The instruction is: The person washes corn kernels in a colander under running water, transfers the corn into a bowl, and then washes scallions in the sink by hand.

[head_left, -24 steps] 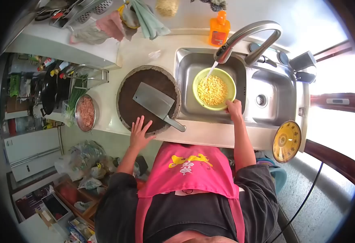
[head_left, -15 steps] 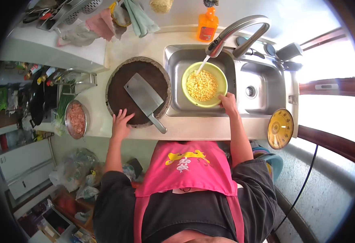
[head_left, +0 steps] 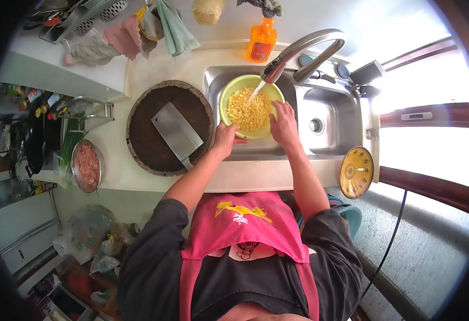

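Observation:
A light green colander (head_left: 225, 101) of yellow corn kernels (head_left: 248, 109) is in the left basin of the sink. Water from the faucet (head_left: 273, 69) runs onto the corn. My left hand (head_left: 226, 140) grips the lower left rim, its thumb stretched along the colander's near side. On the right side, my right hand (head_left: 284, 124) has its fingers curled over the rim, with some fingertips at the edge of the corn. Slight blur hides exactly how those fingertips touch the kernels.
Left of the sink, a cleaver (head_left: 176, 131) lies on a round dark chopping board (head_left: 141, 128). A bowl of minced meat (head_left: 88, 166) sits farther left. An orange bottle (head_left: 261, 41) stands behind the sink. A yellow patterned bowl (head_left: 356, 172) rests at the right counter edge.
My left hand has moved right from the chopping board to the colander's rim. My right hand has shifted up along the rim. The view has moved slightly.

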A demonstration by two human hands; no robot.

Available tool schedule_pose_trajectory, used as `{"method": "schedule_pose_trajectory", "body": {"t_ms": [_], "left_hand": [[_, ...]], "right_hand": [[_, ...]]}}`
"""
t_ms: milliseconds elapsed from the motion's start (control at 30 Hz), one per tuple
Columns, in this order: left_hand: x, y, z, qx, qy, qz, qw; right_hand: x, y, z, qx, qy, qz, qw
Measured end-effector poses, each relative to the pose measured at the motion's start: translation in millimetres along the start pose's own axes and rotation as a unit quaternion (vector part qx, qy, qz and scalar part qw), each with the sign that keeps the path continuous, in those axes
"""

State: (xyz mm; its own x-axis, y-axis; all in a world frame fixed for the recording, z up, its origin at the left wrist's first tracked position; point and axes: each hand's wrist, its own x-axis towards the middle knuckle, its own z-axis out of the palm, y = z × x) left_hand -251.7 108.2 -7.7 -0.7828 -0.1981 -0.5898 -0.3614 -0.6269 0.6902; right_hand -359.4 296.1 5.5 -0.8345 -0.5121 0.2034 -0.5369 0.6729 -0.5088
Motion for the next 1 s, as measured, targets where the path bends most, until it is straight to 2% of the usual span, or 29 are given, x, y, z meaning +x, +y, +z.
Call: {"method": "schedule_pose_trajectory", "body": {"t_ms": [100,200,300,333,433,467,567,600,700,733,833,867,967,1000], "left_hand": [[1,-1,14,0.024,0.044,0.027,0.998],[8,-9,15,0.029,0.068,0.026,0.997],[27,-3,9,0.026,0.048,0.030,0.998],[23,-1,5,0.026,0.044,0.030,0.998],[8,3,12,0.011,0.045,0.025,0.999],[6,0,14,-0.005,0.041,0.002,0.999],[16,-9,15,0.007,0.044,0.017,0.999],[15,-5,12,0.012,0.040,0.009,0.999],[14,14,5,0.013,0.030,0.004,0.999],[11,12,6,0.011,0.027,0.010,1.000],[13,3,18,0.006,0.028,0.023,0.999],[16,7,18,0.006,0.026,0.018,0.999],[19,13,2,0.016,0.014,-0.004,1.000],[16,13,-1,0.010,0.015,0.000,1.000]], "right_hand": [[35,-9,21,-0.234,-0.047,-0.014,0.971],[54,-28,51,-0.120,-0.189,0.037,0.974],[47,-24,49,-0.038,-0.281,-0.101,0.954],[47,0,56,0.005,-0.274,-0.170,0.947],[64,29,57,-0.082,-0.298,-0.090,0.947],[70,22,65,-0.036,-0.227,-0.057,0.972],[63,9,93,0.065,-0.212,-0.153,0.963],[56,3,77,0.102,-0.218,-0.229,0.943],[58,9,31,-0.057,-0.348,-0.192,0.916],[66,19,41,-0.073,-0.320,-0.136,0.935],[62,17,91,-0.028,-0.204,-0.091,0.974],[52,13,99,0.114,-0.123,-0.193,0.967],[58,3,38,0.096,-0.363,-0.151,0.914],[68,15,39,0.081,-0.353,-0.107,0.926]]}}
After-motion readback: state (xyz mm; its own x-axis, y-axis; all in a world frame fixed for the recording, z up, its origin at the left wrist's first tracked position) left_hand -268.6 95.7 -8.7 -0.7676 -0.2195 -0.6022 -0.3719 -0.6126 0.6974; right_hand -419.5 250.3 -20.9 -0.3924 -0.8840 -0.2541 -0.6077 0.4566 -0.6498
